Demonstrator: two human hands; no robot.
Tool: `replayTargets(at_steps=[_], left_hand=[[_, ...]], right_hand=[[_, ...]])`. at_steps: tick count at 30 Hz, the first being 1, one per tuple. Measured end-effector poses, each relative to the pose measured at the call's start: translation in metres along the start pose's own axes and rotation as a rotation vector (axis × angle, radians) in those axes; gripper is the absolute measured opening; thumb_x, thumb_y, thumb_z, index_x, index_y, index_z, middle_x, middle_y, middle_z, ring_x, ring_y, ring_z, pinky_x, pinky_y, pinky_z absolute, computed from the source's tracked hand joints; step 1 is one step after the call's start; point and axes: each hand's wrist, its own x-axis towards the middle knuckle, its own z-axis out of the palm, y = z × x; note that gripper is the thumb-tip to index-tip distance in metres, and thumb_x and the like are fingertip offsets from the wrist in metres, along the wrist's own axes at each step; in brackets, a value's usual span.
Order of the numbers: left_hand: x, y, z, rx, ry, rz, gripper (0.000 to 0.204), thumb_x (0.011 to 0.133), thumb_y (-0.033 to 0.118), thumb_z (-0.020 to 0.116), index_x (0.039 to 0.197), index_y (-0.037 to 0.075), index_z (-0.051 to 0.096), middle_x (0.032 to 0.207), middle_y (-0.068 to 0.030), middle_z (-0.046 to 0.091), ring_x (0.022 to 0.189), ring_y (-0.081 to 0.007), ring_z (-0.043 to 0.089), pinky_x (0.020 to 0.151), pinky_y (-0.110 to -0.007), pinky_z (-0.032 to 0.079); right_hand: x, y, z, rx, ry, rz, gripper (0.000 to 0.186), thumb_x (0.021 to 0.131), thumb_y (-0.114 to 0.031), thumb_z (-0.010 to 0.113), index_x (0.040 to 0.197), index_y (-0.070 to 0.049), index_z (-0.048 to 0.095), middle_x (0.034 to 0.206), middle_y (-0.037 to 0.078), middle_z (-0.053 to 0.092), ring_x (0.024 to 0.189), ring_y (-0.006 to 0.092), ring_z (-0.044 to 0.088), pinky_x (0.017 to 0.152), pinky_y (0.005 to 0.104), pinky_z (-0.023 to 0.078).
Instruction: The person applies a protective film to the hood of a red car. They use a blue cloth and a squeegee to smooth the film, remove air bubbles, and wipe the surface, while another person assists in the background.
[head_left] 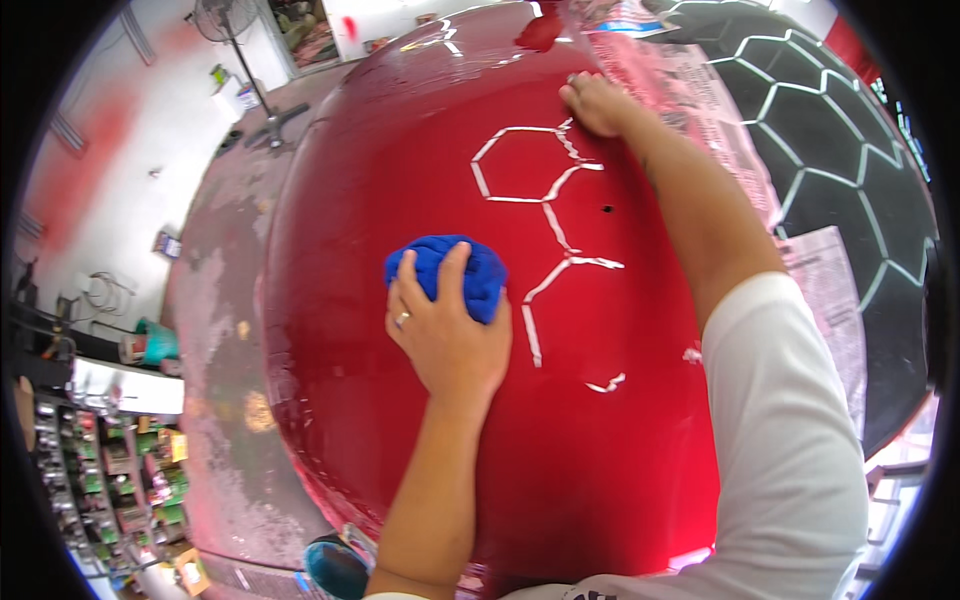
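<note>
A glossy red car panel (480,400) spreads beneath both arms. My left hand (447,335) presses a bunched blue cloth (432,258) against it, fingers curled over the top. Farther off and to the right, my right hand (597,106) rests at the panel's far right part, its fingers closed; what they hold, if anything, is hidden. White hexagon-shaped lines (517,199), looking like reflected lights, cross the red surface between the hands. A small dark spot (606,209) shows below my right hand.
Red-tinted newspaper sheets (700,105) line the panel's right edge. Beyond them is dark glass (830,215) with hexagon reflections. A standing fan (235,40) is at the far left, a teal bucket (157,343) by the wall, and shelves of cans (110,470) at lower left.
</note>
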Motion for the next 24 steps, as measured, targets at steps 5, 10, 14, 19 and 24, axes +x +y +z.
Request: replayTargets(at_steps=[5,10,14,19,24], left_hand=[[0.005,-0.006,-0.008,0.06,-0.011,-0.027,0.062,0.09,0.033,0.089,0.149,0.026,0.07,0.166,-0.0247,0.047,0.15,-0.0507,0.049,0.123,-0.065,0.039],[0.002,-0.003,0.001,0.04,0.004,-0.017,0.061,0.091,0.034,0.088,0.149,0.03,0.071,0.166,-0.0227,0.048,0.151,-0.0496,0.048,0.123,-0.066,0.04],[0.002,-0.01,0.001,0.036,0.024,-0.031,0.058,0.095,0.039,0.086,0.15,0.032,0.07,0.167,-0.022,0.049,0.153,-0.0496,0.047,0.123,-0.067,0.039],[0.005,-0.013,-0.007,0.063,0.019,-0.045,0.056,0.099,0.046,0.082,0.151,0.033,0.069,0.17,-0.0211,0.047,0.155,-0.049,0.046,0.123,-0.068,0.04],[-0.001,0.0,-0.002,0.017,-0.049,-0.061,0.056,0.1,0.046,0.082,0.153,0.034,0.068,0.172,-0.0211,0.045,0.158,-0.0485,0.044,0.125,-0.068,0.038]], right_hand=[[0.032,-0.026,-0.008,0.143,0.055,0.077,0.059,0.121,-0.046,0.034,0.152,-0.003,0.06,0.158,0.024,0.061,0.151,0.0439,0.054,0.125,0.0614,0.042],[-0.086,-0.047,-0.028,0.186,0.056,0.054,0.056,0.121,-0.043,0.035,0.149,-0.001,0.06,0.158,0.023,0.059,0.151,0.0453,0.054,0.126,0.0662,0.04],[-0.268,-0.105,-0.055,0.149,0.013,-0.034,0.061,0.122,-0.043,0.036,0.165,-0.001,0.046,0.18,0.024,0.038,0.168,0.0424,0.034,0.137,0.0582,0.028],[-0.546,-0.175,-0.137,0.183,-0.18,-0.021,0.065,0.119,-0.035,0.049,0.173,-0.001,0.039,0.181,0.023,0.036,0.171,0.0428,0.026,0.139,0.0597,0.02],[-0.701,-0.174,-0.175,0.217,-0.37,0.06,0.067,0.114,-0.035,0.055,0.172,-0.002,0.043,0.183,0.023,0.034,0.172,0.0427,0.027,0.14,0.0619,0.015]])
